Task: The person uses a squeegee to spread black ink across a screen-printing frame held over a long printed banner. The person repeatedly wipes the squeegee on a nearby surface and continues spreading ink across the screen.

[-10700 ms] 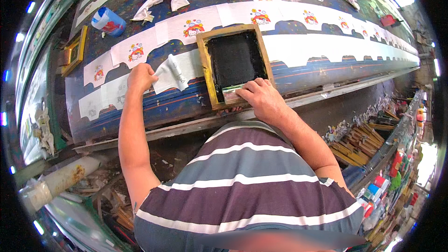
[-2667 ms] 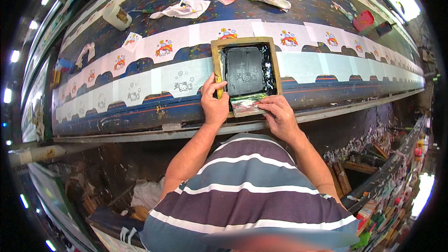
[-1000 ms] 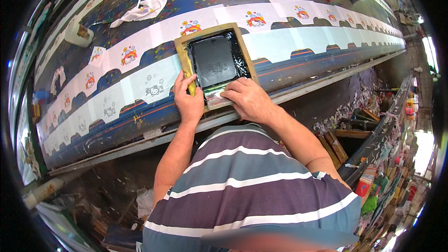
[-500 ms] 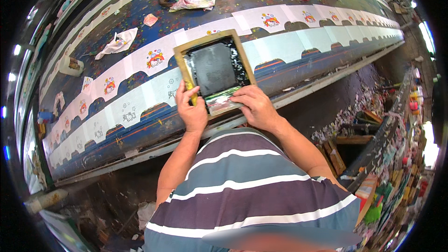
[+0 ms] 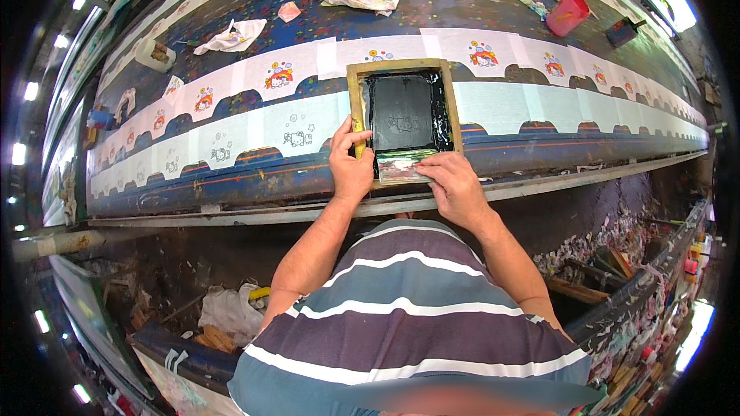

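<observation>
Far left: a pale pipe runs in low, beside the table. On the tabletop, dark blue and paint-flecked, a small blue container sits near the left end. Further in, a stained white pot, then a crumpled white cloth.

Two rows of white pieces cross the table. Far row: coloured rainbow motifs. Near row, left stretch: grey outline figures and stars.

Left hand: fingers curled over the left bar of a wooden frame, thumb at the bar's inner side; grasping. The bar is yellow-stained there. Frame lies over the near row at mid-table, its far edge overlapping a piece of the far row. Dark mesh inside, faint outline figure on it, wet black patches along the right side.

Flat blade, smeared green and pink, lies across the frame's near end. Right hand: thumb and fingertips pinched on the blade's right end.

Right of frame: plain white pieces continue the near row. Beyond, upper right, a red cup, tilted in view, and a dark pot beside it.
</observation>
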A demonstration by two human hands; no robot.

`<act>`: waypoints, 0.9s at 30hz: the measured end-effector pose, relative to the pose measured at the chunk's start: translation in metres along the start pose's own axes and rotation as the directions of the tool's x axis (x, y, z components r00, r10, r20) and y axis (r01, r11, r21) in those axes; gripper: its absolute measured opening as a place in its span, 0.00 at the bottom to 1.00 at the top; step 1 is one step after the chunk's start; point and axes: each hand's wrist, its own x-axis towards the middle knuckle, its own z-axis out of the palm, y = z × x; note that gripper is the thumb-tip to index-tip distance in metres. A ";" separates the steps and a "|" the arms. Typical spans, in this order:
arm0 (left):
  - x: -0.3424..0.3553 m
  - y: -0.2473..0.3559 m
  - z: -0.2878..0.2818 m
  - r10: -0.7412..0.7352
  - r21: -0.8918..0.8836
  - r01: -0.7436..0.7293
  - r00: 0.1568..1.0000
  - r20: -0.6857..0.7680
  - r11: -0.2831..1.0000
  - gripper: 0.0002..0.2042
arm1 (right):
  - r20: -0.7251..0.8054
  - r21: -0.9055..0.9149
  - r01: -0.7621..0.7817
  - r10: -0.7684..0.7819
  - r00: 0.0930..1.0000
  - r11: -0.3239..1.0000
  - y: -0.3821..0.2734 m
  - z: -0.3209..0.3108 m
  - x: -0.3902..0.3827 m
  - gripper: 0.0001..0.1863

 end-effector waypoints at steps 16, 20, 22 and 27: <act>0.009 -0.012 -0.003 -0.108 -0.146 0.113 0.993 0.036 0.983 0.16 | 0.541 -0.105 0.050 0.015 0.841 0.993 0.039 -0.033 0.105 0.19; 0.014 -0.007 -0.009 -0.170 -0.177 0.182 0.982 0.082 0.967 0.18 | 0.457 -0.215 0.062 0.045 0.888 0.975 0.064 -0.018 0.157 0.19; 0.017 -0.003 -0.009 -0.180 -0.171 0.193 0.980 0.087 0.966 0.18 | 0.390 -0.267 0.005 0.103 0.915 0.964 0.075 -0.010 0.176 0.19; 0.021 -0.002 -0.012 -0.137 -0.105 0.147 0.986 0.097 0.983 0.20 | 0.300 -0.280 0.006 0.082 0.950 0.960 0.086 0.006 0.175 0.24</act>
